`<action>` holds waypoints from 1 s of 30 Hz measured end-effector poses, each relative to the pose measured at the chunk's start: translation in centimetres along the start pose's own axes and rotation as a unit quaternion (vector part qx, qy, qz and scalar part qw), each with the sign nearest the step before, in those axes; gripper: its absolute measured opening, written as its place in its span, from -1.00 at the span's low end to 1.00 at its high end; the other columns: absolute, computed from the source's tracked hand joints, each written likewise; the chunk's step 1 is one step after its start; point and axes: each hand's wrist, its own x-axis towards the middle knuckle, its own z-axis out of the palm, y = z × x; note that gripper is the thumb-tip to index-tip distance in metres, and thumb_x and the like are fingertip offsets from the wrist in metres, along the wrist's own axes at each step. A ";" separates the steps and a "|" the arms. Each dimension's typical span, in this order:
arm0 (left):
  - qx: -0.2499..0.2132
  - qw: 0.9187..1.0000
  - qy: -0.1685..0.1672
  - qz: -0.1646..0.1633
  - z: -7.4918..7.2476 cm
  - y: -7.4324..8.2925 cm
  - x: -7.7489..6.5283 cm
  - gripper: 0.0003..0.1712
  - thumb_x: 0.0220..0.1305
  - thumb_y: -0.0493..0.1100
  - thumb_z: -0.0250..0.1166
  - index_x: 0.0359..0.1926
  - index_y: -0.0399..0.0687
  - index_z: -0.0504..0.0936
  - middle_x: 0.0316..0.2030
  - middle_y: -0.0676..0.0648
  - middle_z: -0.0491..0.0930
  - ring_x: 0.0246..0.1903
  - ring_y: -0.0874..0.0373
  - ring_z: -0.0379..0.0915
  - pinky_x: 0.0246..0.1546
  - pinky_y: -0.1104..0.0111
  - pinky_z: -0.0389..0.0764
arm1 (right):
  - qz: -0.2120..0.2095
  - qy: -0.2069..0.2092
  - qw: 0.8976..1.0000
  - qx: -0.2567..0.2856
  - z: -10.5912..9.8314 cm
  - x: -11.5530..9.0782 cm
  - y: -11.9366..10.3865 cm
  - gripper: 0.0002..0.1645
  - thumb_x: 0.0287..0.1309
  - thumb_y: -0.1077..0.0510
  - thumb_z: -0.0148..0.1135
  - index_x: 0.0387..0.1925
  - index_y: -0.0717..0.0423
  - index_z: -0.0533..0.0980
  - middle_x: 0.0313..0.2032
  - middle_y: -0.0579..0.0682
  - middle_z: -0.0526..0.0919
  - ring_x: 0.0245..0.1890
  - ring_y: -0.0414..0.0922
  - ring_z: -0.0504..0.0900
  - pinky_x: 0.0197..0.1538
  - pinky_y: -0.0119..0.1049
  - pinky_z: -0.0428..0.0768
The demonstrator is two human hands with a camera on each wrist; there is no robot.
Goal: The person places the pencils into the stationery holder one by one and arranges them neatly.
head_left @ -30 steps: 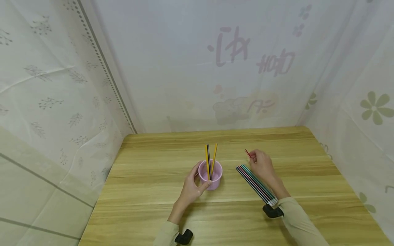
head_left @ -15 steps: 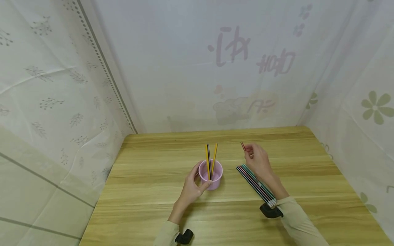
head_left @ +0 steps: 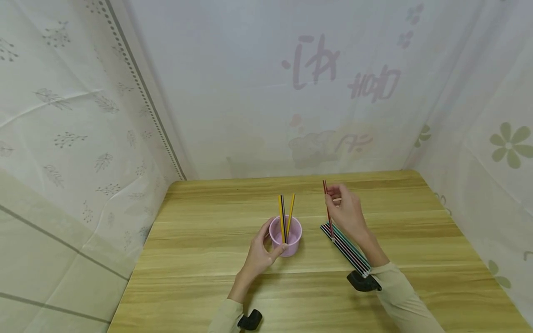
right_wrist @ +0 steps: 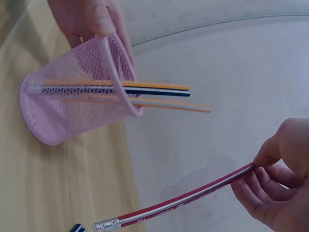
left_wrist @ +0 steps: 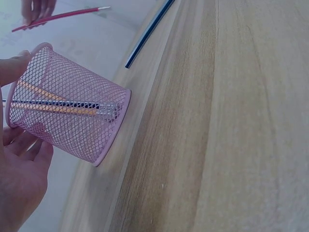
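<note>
A pink mesh pen cup (head_left: pixel 294 250) stands upright on the table, with a few yellow and dark striped pencils (right_wrist: pixel 159 90) leaning inside, their silver ends at the bottom. My left hand (head_left: pixel 259 255) holds the cup by its side, thumb at the near rim. To the right, my right hand (head_left: pixel 348 209) pinches a red striped pencil (right_wrist: pixel 188 197) near its upper end, its silver eraser end pointing down. That pencil hangs over a row of striped pencils (head_left: pixel 349 252) lying side by side on the table, dark, red and green among them. The right forearm partly covers the row.
The wood-grain table (head_left: pixel 200 259) has its back edge near a pale printed curtain (head_left: pixel 233 115). More patterned curtain hangs at the left (head_left: pixel 83 152) and right sides. Black camera mounts (head_left: pixel 363 281) sit on both wrists.
My right hand has lifted the red pencil off the row, moving up and slightly left. The pencil has turned from slanted to nearly upright. The left hand and cup stay in place.
</note>
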 end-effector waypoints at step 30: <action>-0.013 1.000 0.001 0.008 0.3 0.6 0.1 -0.01 0.10 -0.43 0.48 0.48 -0.43 0.15 0.37 -0.50 0.31 0.36 -0.44 0.28 0.43 -0.20 0.31 | -0.017 0.044 0.982 0.182 3.6 1.3 -4.3 -0.74 0.22 0.45 0.27 -0.05 0.44 0.51 -0.16 0.30 0.67 -0.19 0.01 0.68 -0.19 -0.59 0.74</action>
